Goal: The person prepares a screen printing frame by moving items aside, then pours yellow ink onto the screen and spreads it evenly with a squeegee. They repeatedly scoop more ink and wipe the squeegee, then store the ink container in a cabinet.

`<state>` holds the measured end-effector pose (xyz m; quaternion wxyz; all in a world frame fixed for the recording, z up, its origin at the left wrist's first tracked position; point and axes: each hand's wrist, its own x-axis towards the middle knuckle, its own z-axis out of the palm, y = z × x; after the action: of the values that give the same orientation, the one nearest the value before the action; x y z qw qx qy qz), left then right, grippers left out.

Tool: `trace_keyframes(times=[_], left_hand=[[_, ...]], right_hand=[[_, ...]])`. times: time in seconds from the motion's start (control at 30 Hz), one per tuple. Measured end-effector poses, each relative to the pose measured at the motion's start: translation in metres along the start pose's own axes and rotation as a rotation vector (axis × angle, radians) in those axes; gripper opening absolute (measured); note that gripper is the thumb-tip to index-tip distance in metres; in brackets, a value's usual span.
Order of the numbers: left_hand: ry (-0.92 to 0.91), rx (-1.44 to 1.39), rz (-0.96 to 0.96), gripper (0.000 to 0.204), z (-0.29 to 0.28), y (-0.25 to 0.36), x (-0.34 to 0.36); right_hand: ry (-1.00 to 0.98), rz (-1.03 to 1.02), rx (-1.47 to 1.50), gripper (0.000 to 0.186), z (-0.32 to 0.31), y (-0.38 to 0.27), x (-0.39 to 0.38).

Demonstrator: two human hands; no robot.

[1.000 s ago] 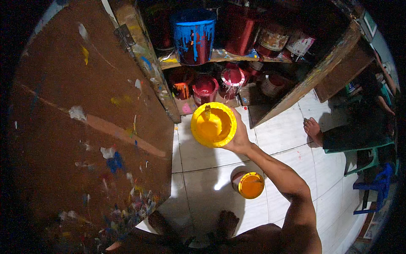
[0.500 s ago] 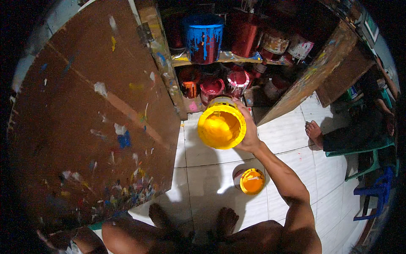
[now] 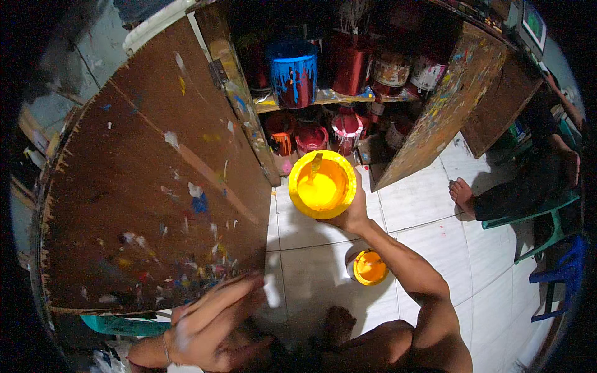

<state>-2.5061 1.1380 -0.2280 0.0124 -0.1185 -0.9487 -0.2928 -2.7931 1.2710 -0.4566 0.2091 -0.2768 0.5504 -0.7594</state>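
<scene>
My right hand point(image 3: 352, 211) is wrapped round the side of a paint can point(image 3: 292, 193), its rim coated yellow. The can is held up off the floor, its open mouth toward me, with bright yellow paint inside and a paint-covered stick point(image 3: 316, 163) leaning at the inner wall. My left hand point(image 3: 214, 320) is at the lower left, somewhat blurred, fingers stretched out and nothing visible in them, near the door's lower edge. A smaller can of orange-yellow paint point(image 3: 371, 268) stands on the floor below my right forearm.
A paint-spattered brown door point(image 3: 149, 205) stands open at left, another door point(image 3: 435, 112) at right. Between them, a cabinet shelf point(image 3: 339, 96) bears a blue-dripped can point(image 3: 295, 74) and several others, with more below. At right, a person's bare foot point(image 3: 461, 194) rests near a green chair point(image 3: 541, 214) and blue stool point(image 3: 559, 273).
My left hand has come into view at the lower left. The held yellow can has risen slightly and tipped more upright, and its stick shows more. My view has shifted a little.
</scene>
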Motion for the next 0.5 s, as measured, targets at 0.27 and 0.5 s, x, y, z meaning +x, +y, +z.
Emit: trace_keyframes(times=[0.27, 0.5], left_hand=[[-0.333, 0.114, 0.241, 0.049, 0.002, 0.01, 0.033], [-0.333, 0.264, 0.193, 0.028, -0.004, 0.012, 0.029]], right_hand=[[0.022, -0.426, -0.583, 0.091, 0.019, -0.019, -0.022], [-0.053, 0.073, -0.41, 0.08, 0.041, 0.018, -0.176]])
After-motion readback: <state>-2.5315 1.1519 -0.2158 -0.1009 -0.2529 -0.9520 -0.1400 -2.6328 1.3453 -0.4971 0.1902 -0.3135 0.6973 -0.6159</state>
